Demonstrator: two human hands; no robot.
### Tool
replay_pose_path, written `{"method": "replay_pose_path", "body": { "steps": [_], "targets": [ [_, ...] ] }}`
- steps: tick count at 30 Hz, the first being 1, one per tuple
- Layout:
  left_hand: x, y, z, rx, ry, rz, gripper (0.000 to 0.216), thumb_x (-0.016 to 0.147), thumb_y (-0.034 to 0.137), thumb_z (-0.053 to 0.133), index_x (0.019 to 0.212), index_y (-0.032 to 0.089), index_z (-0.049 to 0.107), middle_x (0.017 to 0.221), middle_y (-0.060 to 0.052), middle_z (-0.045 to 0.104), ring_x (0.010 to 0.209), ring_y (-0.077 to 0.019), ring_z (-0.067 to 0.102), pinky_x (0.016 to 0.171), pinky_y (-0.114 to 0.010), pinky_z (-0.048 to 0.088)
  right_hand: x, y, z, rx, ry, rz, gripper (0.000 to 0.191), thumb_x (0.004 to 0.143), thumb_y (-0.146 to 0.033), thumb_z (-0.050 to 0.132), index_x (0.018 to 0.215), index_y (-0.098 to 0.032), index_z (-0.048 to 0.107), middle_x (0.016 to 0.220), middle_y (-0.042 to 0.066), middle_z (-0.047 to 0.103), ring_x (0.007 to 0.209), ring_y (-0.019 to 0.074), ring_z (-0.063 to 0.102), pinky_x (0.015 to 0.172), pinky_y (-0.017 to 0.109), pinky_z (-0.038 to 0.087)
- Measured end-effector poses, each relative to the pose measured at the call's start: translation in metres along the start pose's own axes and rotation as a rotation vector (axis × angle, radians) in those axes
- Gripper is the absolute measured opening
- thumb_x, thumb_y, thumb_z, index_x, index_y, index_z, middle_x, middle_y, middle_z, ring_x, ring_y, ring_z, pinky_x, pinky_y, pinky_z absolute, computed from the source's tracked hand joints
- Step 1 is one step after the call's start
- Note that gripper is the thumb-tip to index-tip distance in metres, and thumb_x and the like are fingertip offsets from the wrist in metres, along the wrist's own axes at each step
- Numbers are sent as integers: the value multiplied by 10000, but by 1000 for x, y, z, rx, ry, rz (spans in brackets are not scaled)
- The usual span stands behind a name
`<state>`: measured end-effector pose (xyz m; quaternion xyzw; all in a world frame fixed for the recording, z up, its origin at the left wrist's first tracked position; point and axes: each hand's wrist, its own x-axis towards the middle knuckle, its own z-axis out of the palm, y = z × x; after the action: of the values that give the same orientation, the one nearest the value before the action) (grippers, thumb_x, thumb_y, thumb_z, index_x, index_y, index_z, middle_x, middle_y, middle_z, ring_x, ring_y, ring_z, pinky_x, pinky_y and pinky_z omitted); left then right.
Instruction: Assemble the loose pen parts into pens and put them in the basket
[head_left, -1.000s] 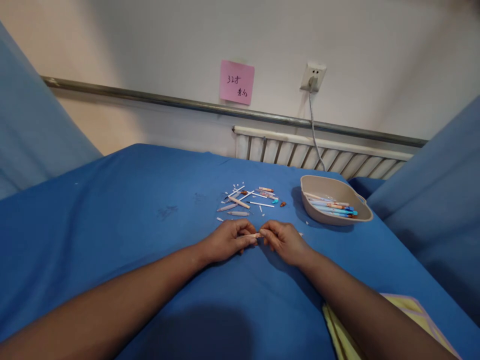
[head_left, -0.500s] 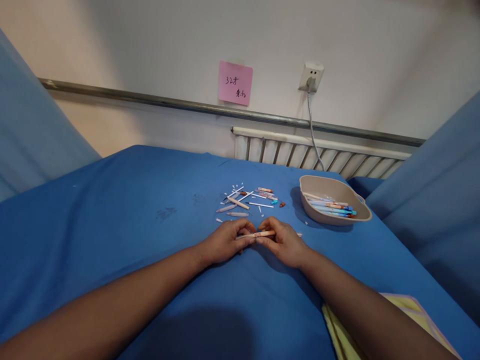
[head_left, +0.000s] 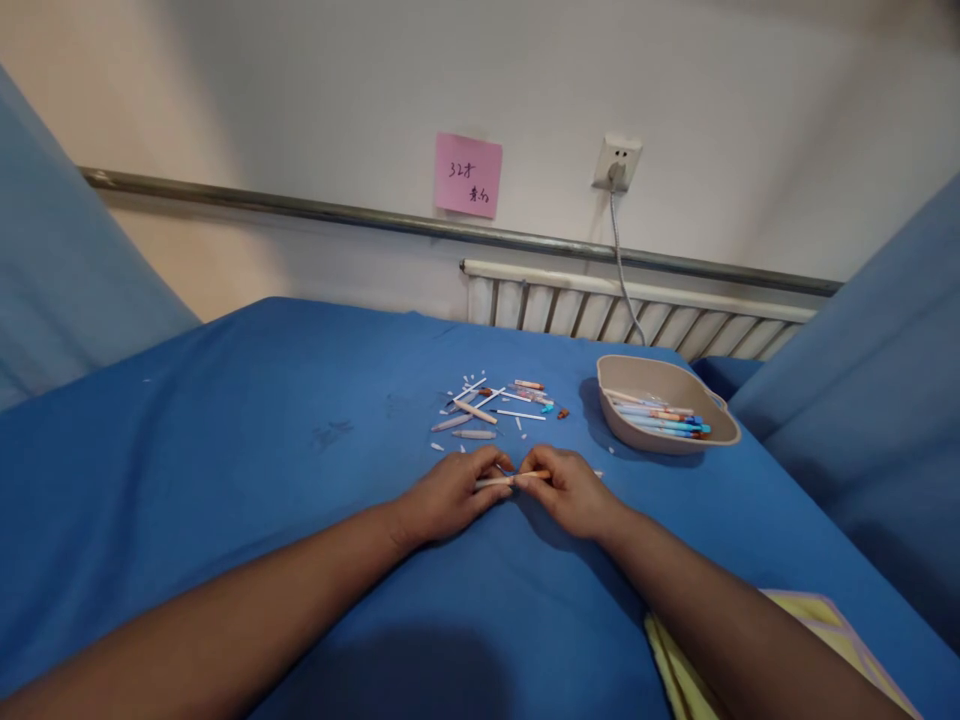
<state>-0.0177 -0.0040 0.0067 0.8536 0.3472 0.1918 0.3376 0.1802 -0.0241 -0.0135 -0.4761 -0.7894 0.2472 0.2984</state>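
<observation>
Both hands meet over the blue sheet and pinch one slim pen [head_left: 495, 482] held roughly level. My left hand [head_left: 454, 493] is closed on its pale end, thumb and fingertips pressed to the barrel. On the orange end, my right hand [head_left: 568, 490] is closed in a similar pinch, its fingers covering part of the pen. Just beyond them lie loose pen parts: a cream barrel [head_left: 476, 411], a clear greyish barrel [head_left: 475, 435], thin white refills [head_left: 517, 414], an orange barrel piece [head_left: 529, 385] and small white tips.
A beige basket [head_left: 660, 448] holding several assembled-looking pens stands to the right. A yellow cloth [head_left: 806, 605] lies under my right forearm. Behind the blue-covered surface [head_left: 247, 400] are a white radiator [head_left: 551, 305], a metal rail [head_left: 337, 209] and a plugged-in cable [head_left: 619, 250]. Blue curtains hang at both sides.
The grip on the pen has shifted slightly: my right fingers now cover more of its orange part. The whole view has dipped a little; the loose parts and basket stay put.
</observation>
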Motion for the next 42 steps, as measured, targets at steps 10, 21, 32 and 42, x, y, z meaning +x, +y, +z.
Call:
{"method": "replay_pose_path", "body": {
  "steps": [10,21,32,42],
  "targets": [
    [0,0,0,9,33,-1,218,874,380,476,993,215,552,854,-14,674,784,-172,618,662,-245,420,1,-2,3,88,25,54,153,819,-340,566,813,-187,575,705,-13,603,630,118,523,561,217,365],
    [1,4,-6,-5,4,36,243,908,361,403,934,205,587,823,-9,632,743,-153,565,663,-234,398,10,4,5,814,111,295,552,815,-654,394,964,-155,576,745,25,611,454,90,516,395,204,357],
    [5,6,-8,-177,114,-53,275,871,428,442,858,176,553,745,17,505,678,-127,449,619,-219,369,10,6,4,911,204,241,521,791,-640,459,863,-144,599,657,14,589,473,89,513,426,202,363],
    [9,-2,-12,-574,146,-234,337,844,518,472,901,186,485,562,76,353,453,-69,297,424,-190,218,15,11,-3,936,352,243,506,788,-630,473,815,-144,609,657,13,574,451,74,475,410,197,348]
  ]
}}
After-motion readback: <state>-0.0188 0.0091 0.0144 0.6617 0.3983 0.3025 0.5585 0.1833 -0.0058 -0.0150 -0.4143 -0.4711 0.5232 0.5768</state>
